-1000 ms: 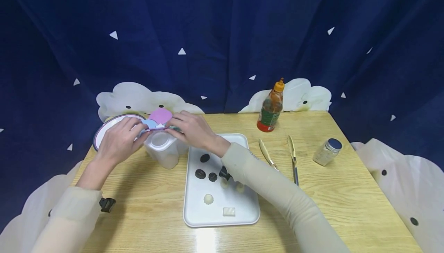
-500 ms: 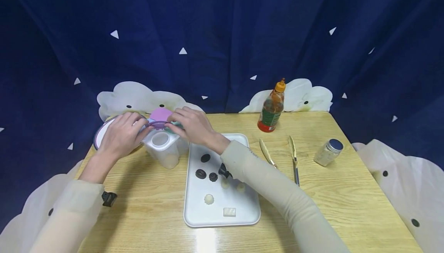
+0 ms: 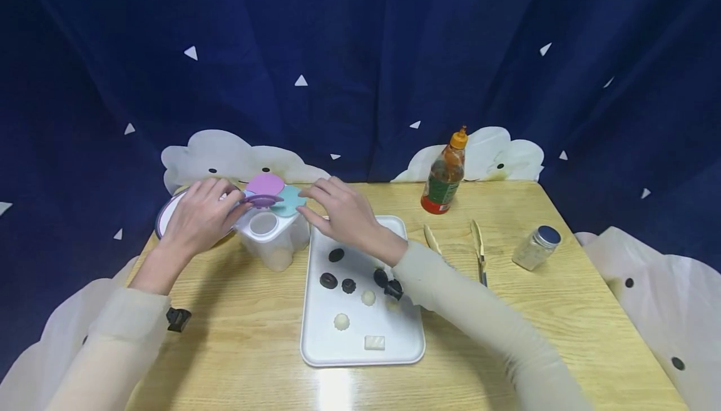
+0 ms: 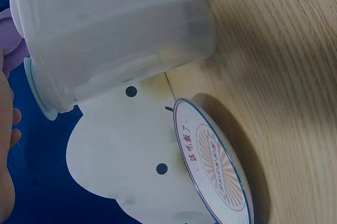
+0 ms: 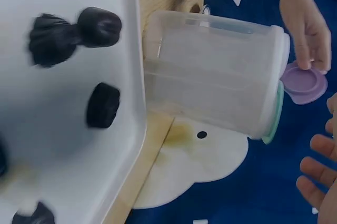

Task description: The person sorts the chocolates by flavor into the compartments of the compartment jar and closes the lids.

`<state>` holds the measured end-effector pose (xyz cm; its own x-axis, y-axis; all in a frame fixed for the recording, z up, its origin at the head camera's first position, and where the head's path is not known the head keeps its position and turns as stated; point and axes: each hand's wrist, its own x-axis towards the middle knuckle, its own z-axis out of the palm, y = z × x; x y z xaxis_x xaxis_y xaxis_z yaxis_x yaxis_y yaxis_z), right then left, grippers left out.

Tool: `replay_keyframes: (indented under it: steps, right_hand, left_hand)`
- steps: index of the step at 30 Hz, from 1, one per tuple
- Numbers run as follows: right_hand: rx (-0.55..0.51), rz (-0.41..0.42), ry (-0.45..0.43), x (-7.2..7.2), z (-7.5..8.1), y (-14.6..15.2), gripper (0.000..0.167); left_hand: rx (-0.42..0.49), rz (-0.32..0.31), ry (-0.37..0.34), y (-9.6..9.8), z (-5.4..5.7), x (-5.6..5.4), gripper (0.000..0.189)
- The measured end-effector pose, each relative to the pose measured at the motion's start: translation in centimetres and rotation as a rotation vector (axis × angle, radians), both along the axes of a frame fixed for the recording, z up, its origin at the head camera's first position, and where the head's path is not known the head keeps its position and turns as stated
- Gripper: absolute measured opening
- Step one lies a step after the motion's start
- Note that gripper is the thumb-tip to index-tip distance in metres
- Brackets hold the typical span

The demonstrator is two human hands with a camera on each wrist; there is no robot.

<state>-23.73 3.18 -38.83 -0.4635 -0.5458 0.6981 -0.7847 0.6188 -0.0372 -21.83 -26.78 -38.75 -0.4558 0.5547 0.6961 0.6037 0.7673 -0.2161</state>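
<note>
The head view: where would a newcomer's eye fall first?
Probably on the purple lid that the left hand pinches, atop the cloudy container at back left. Next comes the white tray of dark pieces and pale pieces in the middle, then the orange-capped sauce bottle at back right.

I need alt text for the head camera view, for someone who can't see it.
A person's left hand has a raised purple lid in its grip atop a translucent container, with the right hand close by. Beside the container, a white tray holds dark and white pieces; farther right are an orange-capped bottle, tongs and a lidded jar.
</note>
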Motion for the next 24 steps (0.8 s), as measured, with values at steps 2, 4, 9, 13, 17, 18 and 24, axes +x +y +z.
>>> replay_keyframes:
  steps: [2, 4, 9, 13, 17, 18, 24]
  right_hand:
    - [-0.018, -0.017, -0.017, 0.7, 0.0, 1.6, 0.028]
    - [-0.03, -0.041, -0.041, 1.4, -0.2, 3.3, 0.029]
    - [-0.024, -0.108, -0.088, 3.2, -0.8, 7.9, 0.035]
    - [-0.03, -0.166, -0.091, 4.5, -1.8, 11.7, 0.041]
    - [-0.028, -0.232, -0.112, 5.8, -2.9, 15.3, 0.045]
    - [-0.023, -0.253, -0.123, 6.2, -3.1, 16.2, 0.046]
    - [0.01, -0.389, -0.189, 8.5, -4.9, 20.2, 0.058]
  left_hand:
    - [-0.005, 0.0, 0.003, 0.0, 0.1, 0.0, 0.024]
    - [-0.007, -0.002, 0.006, 0.0, 0.1, 0.0, 0.022]
    - [-0.004, -0.004, 0.004, -0.1, 0.2, 0.1, 0.022]
    - [-0.006, 0.005, -0.009, -0.1, 0.4, 0.1, 0.023]
    - [-0.005, 0.013, -0.013, -0.1, 0.5, 0.1, 0.024]
    - [-0.005, 0.014, -0.015, -0.1, 0.5, 0.1, 0.023]
    - [-0.014, 0.016, -0.004, -0.1, 0.5, 0.1, 0.025]
